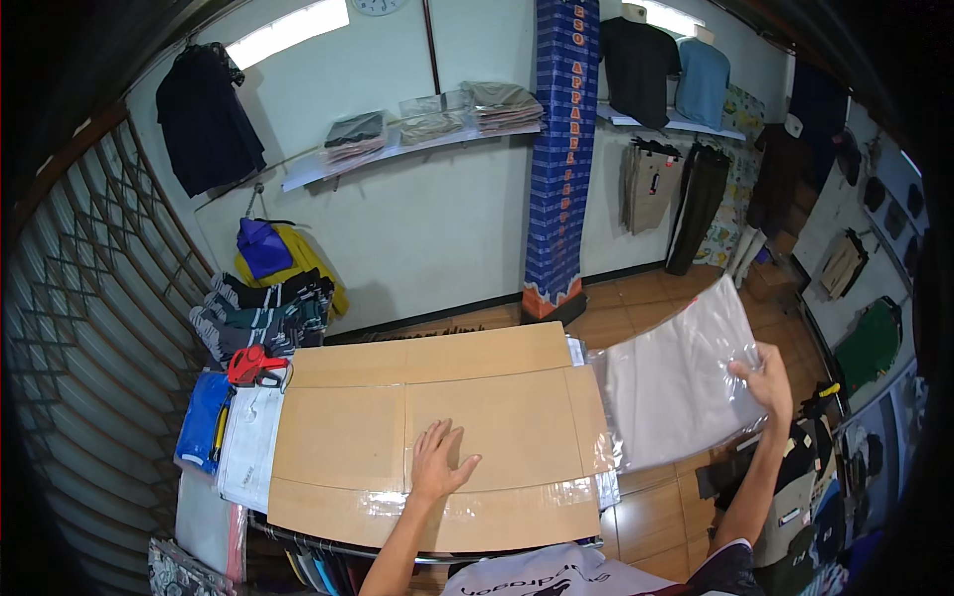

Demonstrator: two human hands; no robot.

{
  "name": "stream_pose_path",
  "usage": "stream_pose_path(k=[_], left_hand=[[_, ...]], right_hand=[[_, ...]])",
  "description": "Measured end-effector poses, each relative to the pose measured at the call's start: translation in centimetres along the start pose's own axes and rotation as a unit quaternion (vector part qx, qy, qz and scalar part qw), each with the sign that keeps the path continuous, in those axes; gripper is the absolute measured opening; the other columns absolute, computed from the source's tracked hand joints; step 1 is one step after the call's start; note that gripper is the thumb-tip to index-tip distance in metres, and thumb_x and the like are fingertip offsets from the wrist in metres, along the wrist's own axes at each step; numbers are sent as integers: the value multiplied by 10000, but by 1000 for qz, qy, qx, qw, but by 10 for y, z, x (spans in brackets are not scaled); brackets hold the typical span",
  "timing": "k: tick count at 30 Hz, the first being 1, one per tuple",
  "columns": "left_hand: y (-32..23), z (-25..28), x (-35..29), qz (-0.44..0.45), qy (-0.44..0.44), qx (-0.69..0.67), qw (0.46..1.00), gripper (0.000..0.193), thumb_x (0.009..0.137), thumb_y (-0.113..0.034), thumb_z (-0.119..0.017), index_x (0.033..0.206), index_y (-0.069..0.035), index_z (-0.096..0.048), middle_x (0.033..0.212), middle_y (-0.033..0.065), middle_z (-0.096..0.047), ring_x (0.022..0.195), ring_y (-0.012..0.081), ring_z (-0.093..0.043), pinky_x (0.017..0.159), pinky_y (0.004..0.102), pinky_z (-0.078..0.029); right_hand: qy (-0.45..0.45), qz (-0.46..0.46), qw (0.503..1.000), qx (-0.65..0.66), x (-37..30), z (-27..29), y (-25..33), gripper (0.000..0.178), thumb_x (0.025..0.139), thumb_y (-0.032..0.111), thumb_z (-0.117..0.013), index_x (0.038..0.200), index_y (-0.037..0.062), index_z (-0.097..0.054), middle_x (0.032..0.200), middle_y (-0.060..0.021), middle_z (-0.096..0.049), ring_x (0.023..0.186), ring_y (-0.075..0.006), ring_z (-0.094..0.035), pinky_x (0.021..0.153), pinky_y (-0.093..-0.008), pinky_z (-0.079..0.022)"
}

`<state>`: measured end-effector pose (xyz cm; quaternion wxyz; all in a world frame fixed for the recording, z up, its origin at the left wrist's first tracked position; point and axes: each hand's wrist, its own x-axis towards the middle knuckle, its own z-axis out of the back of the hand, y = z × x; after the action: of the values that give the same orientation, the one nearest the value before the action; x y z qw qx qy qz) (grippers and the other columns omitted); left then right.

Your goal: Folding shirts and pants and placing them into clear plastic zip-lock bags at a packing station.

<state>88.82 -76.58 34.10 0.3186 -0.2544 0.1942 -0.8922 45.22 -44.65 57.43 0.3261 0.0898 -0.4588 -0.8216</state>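
Note:
My left hand rests with its fingers apart on a large flattened cardboard sheet, which is creased and has clear tape along its near side. Out to the right, my right hand grips the far edge of a clear plastic bag with a folded pale garment inside. The thumb lies on top of the bag, and the other fingers are mostly hidden behind it. The bag is held up beside the cardboard, its left end touching or overlapping the cardboard's right edge; I cannot tell which.
A red handheld tool, white papers and a blue packet lie left of the cardboard. Behind stands a blue pillar. Folded clothes are stacked at right, and a metal lattice gate runs along the left.

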Motion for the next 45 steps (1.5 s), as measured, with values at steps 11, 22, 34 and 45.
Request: stream_pose_path(k=[11,22,34,45], left_hand=[[-7,-6,1,45,-31,-56,997,584,774,-358,-826,1248,-58,-664,1414,175,-552,1352,360,-473,1136,501,-337],[-12,-15,-39,283,-48,-521,804,603,882,-87,-777,1390,30,-474,1064,148,-699,883,181,-699,765,298,-587],[-39,3,-89,314,-166,-447,821,203,907,-20,-729,1074,41,-631,910,101,-713,816,122,-685,714,244,-559],[-28,-6,-85,306,-48,-412,857,276,970,-94,-669,1235,-16,-676,1000,59,-718,837,97,-678,667,233,-570]], right_hand=[[88,137,986,21,-24,0,132,345,764,199,-832,963,-50,-703,814,-39,-706,774,-89,-606,738,-276,-493],[401,185,897,19,54,-131,106,414,798,337,-850,1020,1,-754,941,-99,-760,899,-163,-669,817,-331,-521],[145,267,952,-26,50,-313,23,441,836,120,-744,1250,26,-630,1185,-224,-674,1096,-412,-639,943,-442,-513],[60,-25,998,11,-112,-249,-42,342,844,128,-751,1131,-29,-650,906,-190,-711,739,-282,-694,639,-367,-532]])
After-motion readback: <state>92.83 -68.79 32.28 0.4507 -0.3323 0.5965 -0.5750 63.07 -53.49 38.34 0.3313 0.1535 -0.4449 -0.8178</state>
